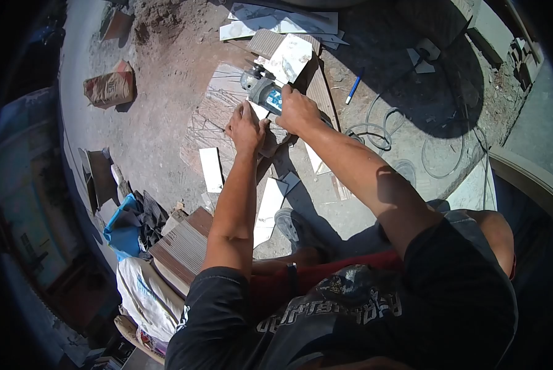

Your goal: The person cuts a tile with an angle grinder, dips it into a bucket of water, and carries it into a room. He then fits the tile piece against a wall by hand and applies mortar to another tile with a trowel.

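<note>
My right hand (298,111) is closed around the body of a grey angle grinder (265,92) with a blue label. The grinder's head points up and left, close above a scored tile slab (218,98) lying on the ground. Just below the tool, my left hand (245,128) grips a small white tile piece (259,111), its fingers bent over the edge. Part of that piece is hidden by the fingers and the grinder. A larger white tile offcut (290,58) lies beyond the grinder head.
White tile strips lie at the top (279,24), and a single strip (211,169) rests left of my arm. A blue marker (354,88) is on the ground at right, near a looped power cord (384,132). Further left are a paper bag (110,86) and stacked brown tiles (181,243).
</note>
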### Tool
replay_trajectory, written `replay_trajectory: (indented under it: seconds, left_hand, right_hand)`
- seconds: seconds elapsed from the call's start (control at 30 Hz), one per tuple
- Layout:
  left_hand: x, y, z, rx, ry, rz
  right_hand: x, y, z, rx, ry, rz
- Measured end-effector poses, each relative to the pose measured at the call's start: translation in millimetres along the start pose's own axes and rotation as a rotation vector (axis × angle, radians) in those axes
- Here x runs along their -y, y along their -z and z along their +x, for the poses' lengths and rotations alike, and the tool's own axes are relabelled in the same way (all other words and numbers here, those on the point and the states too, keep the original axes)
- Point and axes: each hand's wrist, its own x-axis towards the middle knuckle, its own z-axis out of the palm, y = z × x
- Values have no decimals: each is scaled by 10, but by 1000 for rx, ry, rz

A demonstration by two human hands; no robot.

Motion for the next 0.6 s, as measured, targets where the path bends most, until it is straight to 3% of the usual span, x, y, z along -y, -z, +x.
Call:
replay_trajectory:
  seconds: [0.6]
  left_hand:
    - [32,-44,9,-3,4,4]
  right_hand:
    - [-126,-6,-81,9,2,-11]
